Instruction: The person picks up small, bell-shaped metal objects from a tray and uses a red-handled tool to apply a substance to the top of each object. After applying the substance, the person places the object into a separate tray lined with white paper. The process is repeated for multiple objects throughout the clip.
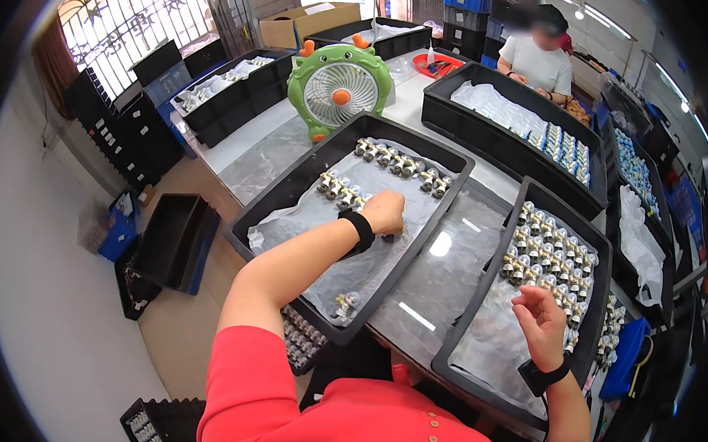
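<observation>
The left hand [385, 212] reaches down into the left tray [348, 333], a black one lined with crumpled white sheet [287, 233]; its fingers are bent toward the lining, and since the back of the hand covers their tips, I cannot tell whether they pinch anything. Small white, gold and dark figurines [403, 165] stand in short rows at the far side of this tray, with another cluster just beyond the left hand and a small group alone in the near corner. The right hand [542, 327] hangs over the right tray [488, 398], palm turned inward, thumb and forefinger curled toward each other with nothing visible between them, though I cannot tell whether the tips touch. Beside and beyond it, similar figurines [546, 248] fill the far and right parts of that tray in close rows, while bare lining shows at the near left. Black bands circle both wrists. Between the two trays lies a strip of the grey, glossy table [451, 274]. A green animal-shaped fan [339, 95] stands beyond the left tray; to its right is a long black tray [438, 113] with blue and white pieces, and a person in a white shirt [551, 64] is behind that.
</observation>
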